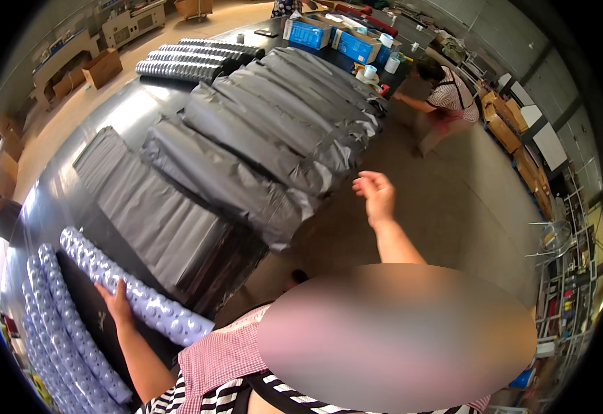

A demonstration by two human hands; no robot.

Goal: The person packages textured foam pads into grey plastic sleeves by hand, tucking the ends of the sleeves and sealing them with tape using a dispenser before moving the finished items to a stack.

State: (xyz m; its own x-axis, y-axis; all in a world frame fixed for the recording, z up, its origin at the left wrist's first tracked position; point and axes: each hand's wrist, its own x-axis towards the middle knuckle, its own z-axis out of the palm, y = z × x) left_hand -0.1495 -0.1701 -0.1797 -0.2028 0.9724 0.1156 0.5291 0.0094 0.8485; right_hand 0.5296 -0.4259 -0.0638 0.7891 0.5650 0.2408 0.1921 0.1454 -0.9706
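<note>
My left hand (116, 306) lies beside a lavender-blue bumpy roll (135, 295) at the lower left, its fingers spread and its thumb against the roll's side. Under this hand is a dark flat surface. More bumpy blue rolls (66, 338) lie side by side to its left. My right hand (376, 196) hangs in the air past the table's edge, its fingers loosely bent and apart; I see nothing in it. A stack of flat dark grey plastic sheets or bags (156, 207) lies just beyond the blue roll.
Several grey plastic-wrapped bundles (267, 131) line the black table (125, 114). Ribbed silver-grey rolls (184, 62) lie farther back. Blue-and-brown boxes (308, 32) stand at the far end, near white cups (392, 64). Another person (446, 96) bends beside the table at the right.
</note>
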